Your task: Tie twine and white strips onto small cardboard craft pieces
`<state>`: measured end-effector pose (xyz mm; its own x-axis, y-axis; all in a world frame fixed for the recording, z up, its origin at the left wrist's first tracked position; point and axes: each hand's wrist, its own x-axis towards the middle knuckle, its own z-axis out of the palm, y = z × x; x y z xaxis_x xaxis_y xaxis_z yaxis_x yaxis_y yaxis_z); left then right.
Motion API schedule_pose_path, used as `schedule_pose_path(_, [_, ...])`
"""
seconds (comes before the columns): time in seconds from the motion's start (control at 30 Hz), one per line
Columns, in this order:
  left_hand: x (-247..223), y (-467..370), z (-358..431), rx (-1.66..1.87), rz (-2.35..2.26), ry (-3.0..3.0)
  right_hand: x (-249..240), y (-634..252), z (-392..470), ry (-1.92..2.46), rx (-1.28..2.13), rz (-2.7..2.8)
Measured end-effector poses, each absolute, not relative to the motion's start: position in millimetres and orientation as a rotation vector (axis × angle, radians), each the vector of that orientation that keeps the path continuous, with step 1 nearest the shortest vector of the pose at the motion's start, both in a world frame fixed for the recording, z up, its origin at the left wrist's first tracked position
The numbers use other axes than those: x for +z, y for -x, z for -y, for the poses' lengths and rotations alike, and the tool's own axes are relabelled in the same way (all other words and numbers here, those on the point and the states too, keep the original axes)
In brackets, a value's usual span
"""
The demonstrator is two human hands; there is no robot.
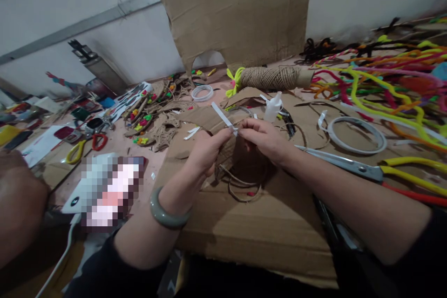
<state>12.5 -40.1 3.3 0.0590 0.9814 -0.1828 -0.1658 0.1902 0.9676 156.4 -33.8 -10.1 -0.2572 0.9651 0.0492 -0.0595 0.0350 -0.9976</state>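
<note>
In the head view, the white strip [221, 115] is between the two hands, above the middle of the cardboard [265, 237], its lower end at the fingertips. The left hand [209, 146] is closed, thumb and fingers pinching at that end; the right hand [256, 137] is closed too, its bent fingers meeting the left thumb there. Which hand bears more of the grip cannot be told. One strip shows in the hands; its long axis runs slantwise, the free end pointing away from the person and to the left. A few white scraps [192, 133] lie just left of the left hand, too bunched to count. One bottle [273, 108] stands just beyond the right hand, nozzle up. Twine loops [244, 184] lie beneath the hands. Tape rings show in two places: a larger ring [356, 135] to the right and a smaller ring [202, 93] beyond the hands. Of two cutting tools with yellow and red handles, the large scissors [370, 171] lie by the right forearm, blades pointing left, and the small tool [87, 145] lies to the left on the tabletop [153, 167]. One twine roll [270, 77] lies lengthwise from left to right beyond the bottle.
</note>
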Motion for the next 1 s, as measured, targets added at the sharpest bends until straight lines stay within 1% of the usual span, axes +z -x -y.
schedule_pose_path(0.2, [0.2, -11.2, 39.3, 1.106, -1.069, -0.953, -10.9, -158.7, 34.0, 0.937, 1.377, 1.39])
schedule_pose_path(0.33, [3.1, -11.1, 40.3, 1.102, -1.057, -0.973, -9.3, -161.9, 33.6, 0.944, 1.301, 1.368])
schedule_pose_path(0.47, [6.9, -10.3, 42.4, 1.087, -1.079, -0.986, -8.6, -162.8, 32.7, 1.024, 1.053, 1.239])
schedule_pose_path(0.57, [8.3, -8.3, 44.0, 0.976, -1.107, -1.045, -7.9, -162.7, 32.9, 1.062, 0.873, 1.255])
schedule_pose_path(0.63, [9.0, -6.1, 44.5, 0.901, -1.105, -1.097, -7.0, -162.9, 33.1, 1.039, 0.936, 1.349])
schedule_pose_path(0.73, [11.8, -1.8, 43.7, 0.872, -1.053, -1.185, -5.6, -163.0, 33.4, 0.969, 1.143, 1.468])
schedule_pose_path(0.87, [20.3, 3.6, 40.7, 0.837, -1.096, -1.382, -4.9, -162.0, 33.6, 0.935, 1.346, 1.442])
schedule_pose_path(1.0, [25.2, 6.7, 37.8, 0.754, -1.196, -1.548, -6.4, -159.7, 32.8, 0.992, 1.381, 1.362])
